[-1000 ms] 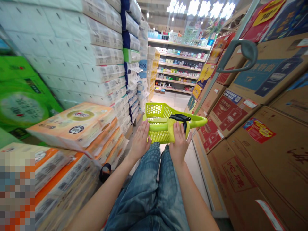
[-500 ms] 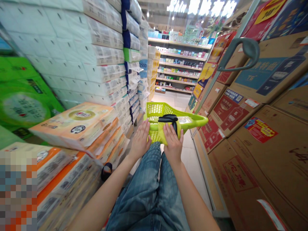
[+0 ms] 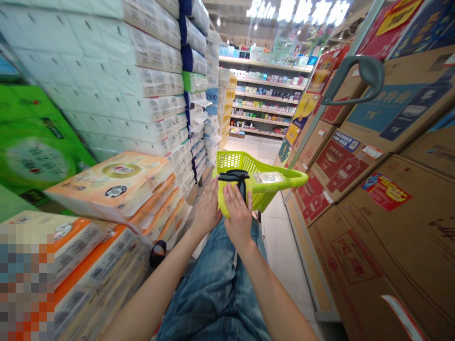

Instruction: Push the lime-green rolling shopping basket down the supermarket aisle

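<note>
A lime-green plastic shopping basket [image 3: 273, 196] with a perforated side and a long handle is in front of my knees. My left hand [image 3: 207, 207] holds its near left corner, fingers straight and close together, thumb by the edge. Under my right hand [image 3: 239, 215] is a yellow cloth [image 3: 223, 199] with black trim, pressed on the basket's near rim close to my left hand. The right fingers lie over the cloth, partly hiding it. A silvery label [image 3: 268, 177] shows on the rim right of the cloth.
Stacked tissue packs [image 3: 106, 182] crowd the left side, with white paper packs [image 3: 156, 80] piled high behind. Cardboard boxes [image 3: 377, 237] line the right, with a grey handle [image 3: 355, 80] jutting out. Stocked shelves [image 3: 266, 97] stand at the aisle's far end.
My right hand has slid left along the basket's rim with the cloth, leaving the silvery label more exposed. My left hand and the basket are about where they were.
</note>
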{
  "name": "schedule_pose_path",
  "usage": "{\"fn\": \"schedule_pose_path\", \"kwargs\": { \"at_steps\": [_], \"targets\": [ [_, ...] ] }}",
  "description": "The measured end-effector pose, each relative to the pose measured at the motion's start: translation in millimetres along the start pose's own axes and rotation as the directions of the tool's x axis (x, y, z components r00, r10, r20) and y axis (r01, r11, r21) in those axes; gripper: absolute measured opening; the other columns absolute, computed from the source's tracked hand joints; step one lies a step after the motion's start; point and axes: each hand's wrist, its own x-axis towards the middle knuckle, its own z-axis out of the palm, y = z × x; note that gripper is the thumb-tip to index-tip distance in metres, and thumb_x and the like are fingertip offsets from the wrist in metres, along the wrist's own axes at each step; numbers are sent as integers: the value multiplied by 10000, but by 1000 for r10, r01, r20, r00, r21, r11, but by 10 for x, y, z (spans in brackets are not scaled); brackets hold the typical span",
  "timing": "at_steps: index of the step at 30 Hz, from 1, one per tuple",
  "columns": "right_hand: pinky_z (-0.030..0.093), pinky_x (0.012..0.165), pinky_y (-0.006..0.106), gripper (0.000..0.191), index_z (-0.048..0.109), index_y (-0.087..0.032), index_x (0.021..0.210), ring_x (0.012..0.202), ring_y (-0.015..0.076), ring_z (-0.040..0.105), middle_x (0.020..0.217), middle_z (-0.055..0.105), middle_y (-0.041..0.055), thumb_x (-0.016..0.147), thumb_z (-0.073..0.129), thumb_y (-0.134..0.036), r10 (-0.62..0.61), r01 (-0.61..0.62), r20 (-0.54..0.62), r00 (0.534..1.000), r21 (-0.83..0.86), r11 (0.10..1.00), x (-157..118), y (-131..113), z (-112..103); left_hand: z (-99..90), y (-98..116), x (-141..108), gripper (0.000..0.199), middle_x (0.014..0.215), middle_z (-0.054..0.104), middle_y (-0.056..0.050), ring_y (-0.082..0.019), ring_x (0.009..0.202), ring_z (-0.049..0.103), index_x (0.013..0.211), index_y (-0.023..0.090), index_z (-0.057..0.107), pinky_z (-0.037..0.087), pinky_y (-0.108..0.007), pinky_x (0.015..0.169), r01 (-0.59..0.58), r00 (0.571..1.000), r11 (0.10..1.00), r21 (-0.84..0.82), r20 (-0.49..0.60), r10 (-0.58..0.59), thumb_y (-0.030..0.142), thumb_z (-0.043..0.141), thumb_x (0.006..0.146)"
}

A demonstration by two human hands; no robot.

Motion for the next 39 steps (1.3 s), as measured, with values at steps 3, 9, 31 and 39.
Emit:
{"fn": "schedule_pose_path", "kwargs": {
  "at_steps": [3, 9, 31, 39],
  "targets": [
    [-12, 1244, 475, 699, 379, -222, 1497, 1432, 146, 394, 1465, 541, 53, 833, 377, -2, -12, 11, -7, 1000, -51, 999, -41, 206, -90, -31, 10, 13, 731, 1619, 222, -189, -284, 1512, 194, 1575, 105, 41, 293, -513, 1190, -2, 1000, 1000, 8, 14, 2, 169, 407, 944],
    [32, 1228, 549, 774, 339, -234, 1518, 1448, 198, 373, 1507, 488, 70, 780, 373, -3, 203, -217, -107, 973, -141, 966, -70, 624, -243, -72, 63, 57, 722, 1616, 237, -182, -281, 1509, 209, 1576, 120, 55, 293, -511, 1191, 7, 1000, 1000, -13, 23, -6, 170, 411, 950],
    [49, 1231, 552, 757, 306, -233, 1535, 1456, 199, 361, 1510, 482, 82, 813, 372, -16, 188, -203, -132, 973, -111, 973, -134, 582, -170, -73, 36, 35, 732, 1615, 235, -189, -273, 1514, 188, 1575, 107, 45, 287, -504, 1196, -8, 1000, 1000, 20, 29, 7, 149, 405, 939],
    [75, 1254, 451, 646, 374, -189, 1505, 1457, 168, 355, 1477, 525, 82, 875, 386, -49, 48, -47, -46, 998, 10, 999, -25, -23, 97, -39, -4, 9, 749, 1621, 219, -187, -279, 1511, 199, 1577, 123, 8, 318, -503, 1183, 2, 1000, 1000, -3, 19, -2, 164, 400, 941]
  ]
}}
